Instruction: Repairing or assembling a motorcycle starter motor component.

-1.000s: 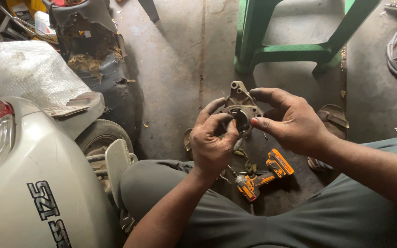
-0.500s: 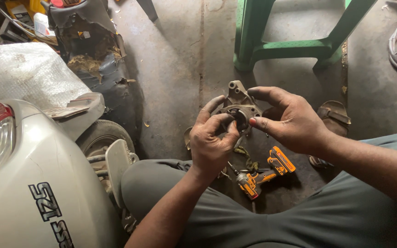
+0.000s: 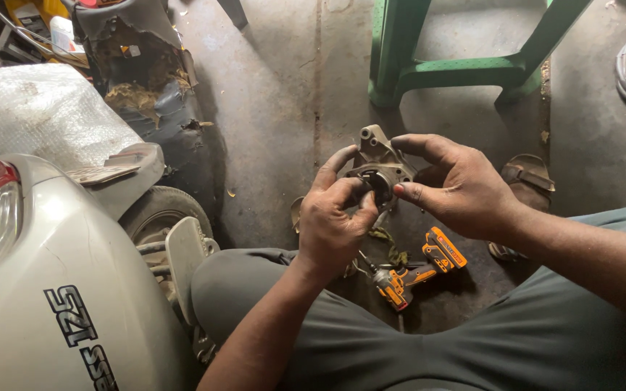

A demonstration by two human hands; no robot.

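Left hand [image 3: 335,221] curled, fingers pinching the metal part [image 3: 380,168] — right hand [image 3: 461,190] grips its other side, thumb and forefinger closed; drill [image 3: 414,269] on the floor below the part.

Stained grey concrete floor [image 3: 277,108]; green plastic stool [image 3: 465,51] ahead; white scooter body [image 3: 45,289] left.

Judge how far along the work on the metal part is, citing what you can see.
Done: the metal part is off any machine and lifted clear of the floor. In hand: left hand and right hand both grip it, fingertips at its round central opening. Left: the drill lies unused on the floor below.
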